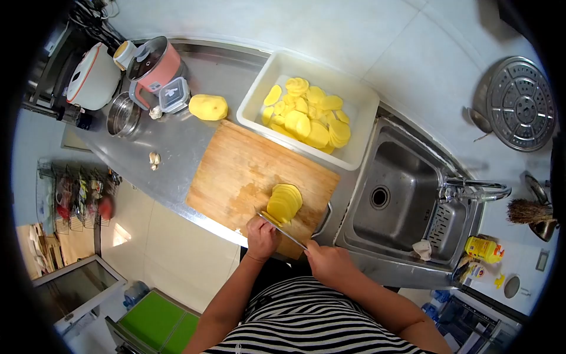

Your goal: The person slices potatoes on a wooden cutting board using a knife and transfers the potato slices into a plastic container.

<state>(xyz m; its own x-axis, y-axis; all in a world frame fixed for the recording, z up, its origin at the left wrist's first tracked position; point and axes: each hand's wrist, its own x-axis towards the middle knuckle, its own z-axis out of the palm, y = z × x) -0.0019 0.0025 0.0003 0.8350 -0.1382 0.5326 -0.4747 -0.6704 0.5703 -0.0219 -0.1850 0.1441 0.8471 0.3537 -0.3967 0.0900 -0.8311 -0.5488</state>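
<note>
A knife (284, 232) lies slantwise over the near part of the wooden cutting board (230, 159), its handle in my right hand (330, 264). My left hand (263, 238) is closed, with curled fingers against the blade near its tip; whatever lies under them is hidden. Just beyond the blade, overlapping potato slices (285, 202) lean in a row on the board. Behind the board, a white plastic tub (249, 100) contains many loose potato slices (302, 112). One whole peeled potato (208, 107) rests on the steel counter at the board's far left corner.
At right is a steel sink (401, 171) with a faucet (480, 190). Garlic cloves (154, 160), a metal bowl (124, 115), a lidded container (174, 95), a pink electric pot (158, 66) and a white pot (94, 79) occupy the left counter. A yellow bottle (482, 250) stands right.
</note>
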